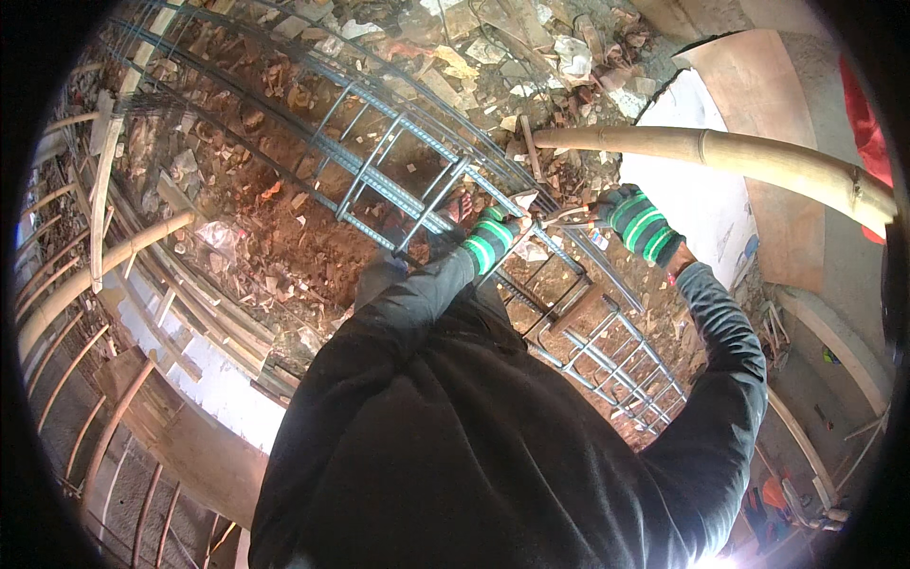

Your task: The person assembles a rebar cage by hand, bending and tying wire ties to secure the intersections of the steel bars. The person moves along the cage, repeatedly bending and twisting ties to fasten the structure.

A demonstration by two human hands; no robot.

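Observation:
A long rebar cage (379, 187) of lengthwise bars and square stirrups runs diagonally in front of me, from the upper left to the lower right. My left hand (495, 239), in a dark glove with green and white stripes, is closed on a bar of the cage near its middle. Its fingertips are partly hidden. My right hand (640, 224), gloved alike, is closed round the handles of what looks like a pair of pincers (572, 216). The jaws point left, at the bar beside my left hand. Any tie wire there is too small to make out.
A thick bamboo pole (720, 152) reaches in from the right above the cage. Another bamboo pole (114, 266) and stacked wooden strips (194, 303) lie at the left. Rubble and scraps (275, 190) cover the ground under the cage. A plywood sheet (758, 85) lies at upper right.

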